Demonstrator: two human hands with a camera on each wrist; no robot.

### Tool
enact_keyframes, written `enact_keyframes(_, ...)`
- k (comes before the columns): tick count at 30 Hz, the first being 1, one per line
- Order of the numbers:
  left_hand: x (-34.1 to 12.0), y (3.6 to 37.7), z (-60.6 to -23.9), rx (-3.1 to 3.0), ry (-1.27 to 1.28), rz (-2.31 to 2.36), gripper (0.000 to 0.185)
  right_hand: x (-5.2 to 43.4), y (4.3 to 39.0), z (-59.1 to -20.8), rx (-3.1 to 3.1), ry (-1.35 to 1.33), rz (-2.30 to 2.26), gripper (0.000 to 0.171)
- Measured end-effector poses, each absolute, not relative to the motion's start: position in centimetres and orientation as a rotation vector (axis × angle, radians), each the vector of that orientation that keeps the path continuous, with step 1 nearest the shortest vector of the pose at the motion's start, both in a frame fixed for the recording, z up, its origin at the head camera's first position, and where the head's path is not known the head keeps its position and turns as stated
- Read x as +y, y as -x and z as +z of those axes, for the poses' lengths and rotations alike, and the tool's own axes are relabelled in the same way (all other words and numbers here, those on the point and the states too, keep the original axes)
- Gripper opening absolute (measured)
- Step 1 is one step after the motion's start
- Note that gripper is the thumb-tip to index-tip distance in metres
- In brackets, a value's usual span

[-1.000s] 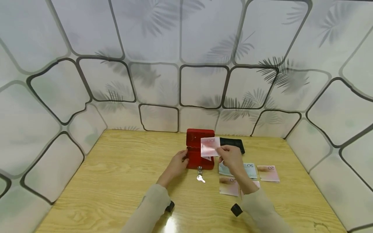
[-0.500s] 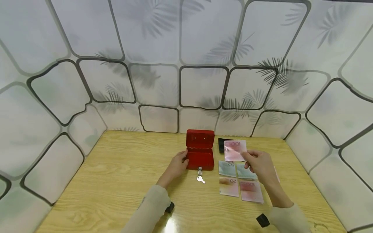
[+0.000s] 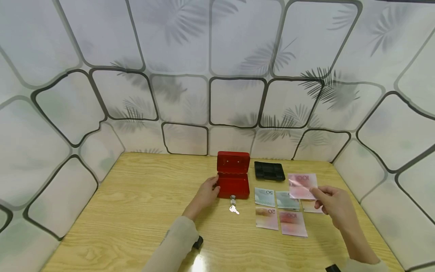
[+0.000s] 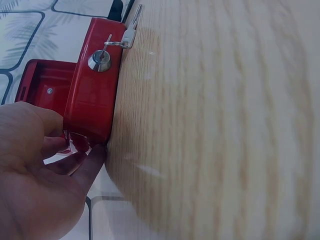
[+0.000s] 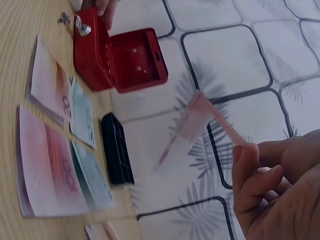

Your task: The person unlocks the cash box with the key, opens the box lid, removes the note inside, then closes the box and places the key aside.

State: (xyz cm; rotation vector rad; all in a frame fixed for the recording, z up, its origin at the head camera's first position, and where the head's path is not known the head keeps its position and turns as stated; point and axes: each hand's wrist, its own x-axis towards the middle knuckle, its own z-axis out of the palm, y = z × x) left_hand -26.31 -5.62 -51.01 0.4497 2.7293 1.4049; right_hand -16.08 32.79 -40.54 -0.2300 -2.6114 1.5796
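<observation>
In the head view a red cash box [image 3: 233, 187] stands on the table with its lid raised and its inside bare. My left hand [image 3: 205, 190] grips the box's left end; the left wrist view shows the fingers curled at that end, partly hidden behind the palm. A key hangs from the lock [image 4: 99, 61] on the box front. To the right, my right hand [image 3: 336, 206] pinches a pink 100 banknote [image 3: 300, 184] between thumb and fingers. The note is raised over the green notes [image 3: 287, 200] and a 20 note [image 3: 310, 207], overlapping them in the head view.
A black compartment tray [image 3: 269, 172] lies right of the box. Below it are a 50 note [image 3: 264, 197], another 20 note [image 3: 266, 218] and a pink 100 note [image 3: 293, 223]. Patterned cloth walls [image 3: 183, 98] enclose the table [image 3: 136, 211] at the back and sides.
My right hand has carried the 100 note from over the box rightward past the black tray, uncovering the box's inside and the tray. The left hand stays at the box.
</observation>
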Motion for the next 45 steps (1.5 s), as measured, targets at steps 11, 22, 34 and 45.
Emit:
enact_keyframes(11, -5.6, 26.4, -51.0, 2.718, -0.443, 1.419, 0.051, 37.4, 14.0, -40.6, -2.702, 0.32, 1.371, 0.041)
enact_keyframes(22, -5.5, 26.3, -50.8, 2.713, -0.455, 1.443, 0.051, 40.2, 13.2, -42.6, -2.905, 0.399, 1.323, 0.037)
enact_keyframes(34, -5.5, 26.3, -50.8, 2.699, -0.43, 1.447, 0.053, 41.2, 12.8, -45.6, -3.021, 0.457, 1.363, 0.03)
enact_keyframes(45, -5.6, 26.2, -51.0, 2.686, -0.43, 1.46, 0.052, 40.6, 12.9, -48.3, -3.028, 0.457, 1.375, 0.027)
